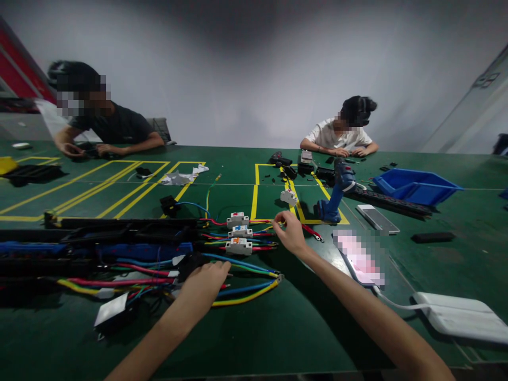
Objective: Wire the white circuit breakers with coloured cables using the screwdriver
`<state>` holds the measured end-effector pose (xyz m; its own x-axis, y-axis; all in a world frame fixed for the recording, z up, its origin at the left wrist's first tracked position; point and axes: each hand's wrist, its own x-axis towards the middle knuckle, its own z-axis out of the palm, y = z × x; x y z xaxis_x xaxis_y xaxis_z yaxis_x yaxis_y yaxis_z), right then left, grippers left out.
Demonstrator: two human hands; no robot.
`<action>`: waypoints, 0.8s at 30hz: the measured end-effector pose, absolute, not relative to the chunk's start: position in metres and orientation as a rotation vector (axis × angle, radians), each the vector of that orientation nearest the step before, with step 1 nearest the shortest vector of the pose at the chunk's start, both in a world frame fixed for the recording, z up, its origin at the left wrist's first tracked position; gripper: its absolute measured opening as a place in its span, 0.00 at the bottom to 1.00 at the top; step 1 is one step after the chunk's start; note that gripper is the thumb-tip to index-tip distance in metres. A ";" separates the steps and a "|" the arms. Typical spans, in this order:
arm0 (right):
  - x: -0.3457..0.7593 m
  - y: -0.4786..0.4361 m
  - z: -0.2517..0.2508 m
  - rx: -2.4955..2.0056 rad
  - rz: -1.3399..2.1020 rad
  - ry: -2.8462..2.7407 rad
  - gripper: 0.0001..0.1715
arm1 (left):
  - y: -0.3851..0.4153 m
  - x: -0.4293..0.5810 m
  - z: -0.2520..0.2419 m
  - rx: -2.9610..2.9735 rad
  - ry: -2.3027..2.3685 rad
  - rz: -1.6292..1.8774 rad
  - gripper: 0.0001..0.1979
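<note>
My left hand rests over the bundle of coloured wires, beside a black part; its fingers point down and what they hold, if anything, is hidden. Three white circuit breakers with wires stand in a column: one with a red switch, one with a blue switch and one with an orange switch. My right hand is just right of them, thumb and fingertips pinched at the end of a thin yellow wire. Red wires with metal lugs lie behind it.
Long black and blue housings fill the left side. A blue power drill, a white breaker, phones, a power bank and a blue bin lie right. Two people sit across the green table.
</note>
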<state>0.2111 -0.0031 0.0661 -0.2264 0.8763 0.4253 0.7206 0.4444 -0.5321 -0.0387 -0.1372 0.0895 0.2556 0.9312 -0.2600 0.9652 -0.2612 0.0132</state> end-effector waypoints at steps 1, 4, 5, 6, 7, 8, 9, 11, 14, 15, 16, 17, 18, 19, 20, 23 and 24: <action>0.217 0.014 0.062 -1.385 0.250 -1.942 0.12 | -0.140 -0.040 0.084 2.355 1.819 -0.279 0.17; 0.233 0.061 0.051 -1.546 0.172 -1.772 0.23 | -0.150 -0.042 0.063 2.399 1.938 -0.190 0.23; 0.237 0.074 0.048 -1.586 0.159 -1.734 0.27 | -0.154 -0.043 0.056 2.416 1.988 -0.151 0.25; 0.240 0.086 0.045 -1.614 0.151 -1.711 0.29 | -0.157 -0.044 0.049 2.434 2.030 -0.110 0.26; 0.242 0.097 0.043 -1.635 0.147 -1.697 0.32 | -0.160 -0.044 0.044 2.450 2.066 -0.068 0.27; 0.243 0.106 0.041 -1.650 0.148 -1.692 0.34 | -0.162 -0.045 0.038 2.465 2.094 -0.027 0.27; 0.244 0.113 0.039 -1.662 0.153 -1.692 0.36 | -0.164 -0.046 0.034 2.479 2.112 0.009 0.27; 0.245 0.124 0.038 -1.681 0.173 -1.693 0.36 | -0.165 -0.048 0.027 2.506 2.133 0.069 0.26; 0.247 0.133 0.038 -1.692 0.226 -1.685 0.28 | -0.164 -0.051 0.021 2.559 2.118 0.146 0.26; 0.248 0.134 0.039 -1.688 0.244 -1.676 0.25 | -0.164 -0.052 0.019 2.577 2.110 0.175 0.26; 0.248 0.133 0.040 -1.677 0.259 -1.665 0.23 | -0.164 -0.053 0.018 2.593 2.102 0.205 0.27; 0.247 0.131 0.041 -1.660 0.272 -1.652 0.22 | -0.165 -0.054 0.018 2.606 2.098 0.237 0.27; 0.246 0.128 0.041 -1.635 0.280 -1.636 0.21 | -0.165 -0.054 0.017 2.617 2.095 0.269 0.27; 0.243 0.123 0.042 -1.603 0.288 -1.617 0.21 | -0.165 -0.054 0.017 2.624 2.091 0.300 0.27; 0.240 0.116 0.043 -1.566 0.295 -1.593 0.20 | -0.165 -0.055 0.017 2.631 2.081 0.329 0.27; 0.226 0.084 0.044 -1.443 0.321 -1.498 0.20 | -0.165 -0.056 0.019 2.637 2.040 0.403 0.26; 0.220 0.070 0.044 -1.401 0.334 -1.465 0.20 | -0.165 -0.056 0.019 2.636 2.031 0.422 0.25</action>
<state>0.2200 0.0698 0.0440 0.2162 0.8564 0.4688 0.5687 0.2798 -0.7735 -0.0560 -0.1646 0.0193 0.2438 0.9144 0.3233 0.9675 -0.2525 -0.0154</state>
